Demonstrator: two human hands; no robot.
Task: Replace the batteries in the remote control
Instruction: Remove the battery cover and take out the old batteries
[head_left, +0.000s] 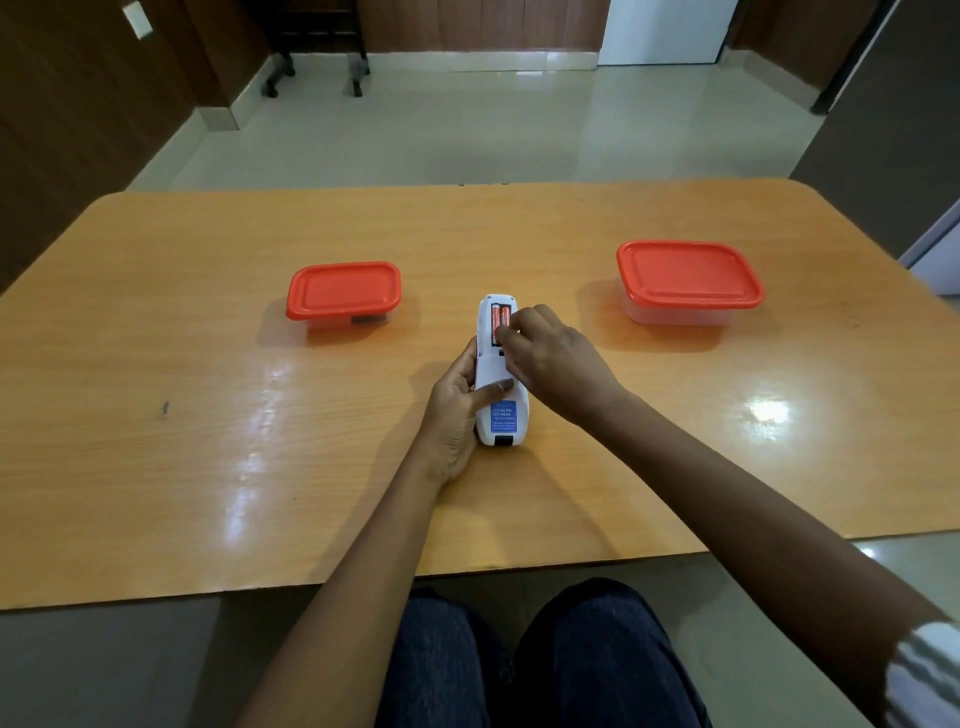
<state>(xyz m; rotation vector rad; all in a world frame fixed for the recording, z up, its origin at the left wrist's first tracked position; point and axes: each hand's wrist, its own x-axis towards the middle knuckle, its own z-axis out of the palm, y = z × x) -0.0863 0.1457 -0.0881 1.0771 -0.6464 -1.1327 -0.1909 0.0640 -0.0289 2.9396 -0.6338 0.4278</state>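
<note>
Remote control (500, 384): white, face down on the tabletop (208, 364), long axis running away from the person, open battery bay at the far end holding two orange batteries (500, 318). Left hand (457, 410) gripping the near half from the left side. Right hand (550, 358) nearer the bay, fingertips (503, 335) pinched at the batteries' near end; whether one is actually gripped cannot be told

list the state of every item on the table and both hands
white plastic remote control: back up, battery bay uncovered
two orange batteries: seated in bay
small orange-lidded clear tub: lid on
large orange-lidded clear tub: lid on
left hand: grip on remote
right hand: fingertips at batteries
</note>
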